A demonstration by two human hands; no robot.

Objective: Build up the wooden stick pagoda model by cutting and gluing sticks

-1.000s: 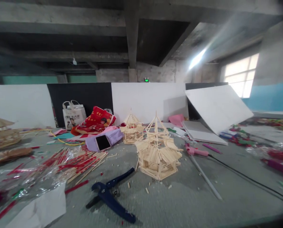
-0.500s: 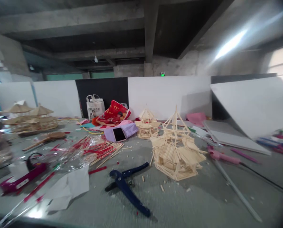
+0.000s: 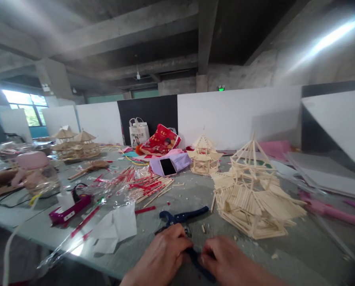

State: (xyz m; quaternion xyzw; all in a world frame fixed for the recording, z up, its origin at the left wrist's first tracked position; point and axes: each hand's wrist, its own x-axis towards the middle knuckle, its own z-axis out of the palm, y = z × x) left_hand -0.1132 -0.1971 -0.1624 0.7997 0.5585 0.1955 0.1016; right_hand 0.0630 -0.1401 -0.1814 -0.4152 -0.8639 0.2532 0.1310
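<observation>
My left hand (image 3: 165, 252) is over the blue-handled cutter (image 3: 192, 214), fingers curled and covering part of its middle. My right hand (image 3: 228, 258) is close beside it, thumb and fingers pinched together near the cutter's lower handle. What the fingers of either hand hold, if anything, is too small or hidden to make out. The cutter lies on the grey table, its far handle pointing right. Beyond my right hand stands a pagoda model (image 3: 251, 198) of thin wooden sticks, with an open spire frame on top.
A smaller stick pagoda (image 3: 204, 155) stands behind. To the left are red-wrapped stick bundles (image 3: 147, 188), white paper (image 3: 118, 226) and a purple power strip (image 3: 72, 208). A phone (image 3: 168, 167) lies on lilac cloth. A pink tool (image 3: 332, 208) lies at right.
Both my hands have come into view from below and reached the blue-handled cutter. The view has turned left, so the things on the table appear farther right.
</observation>
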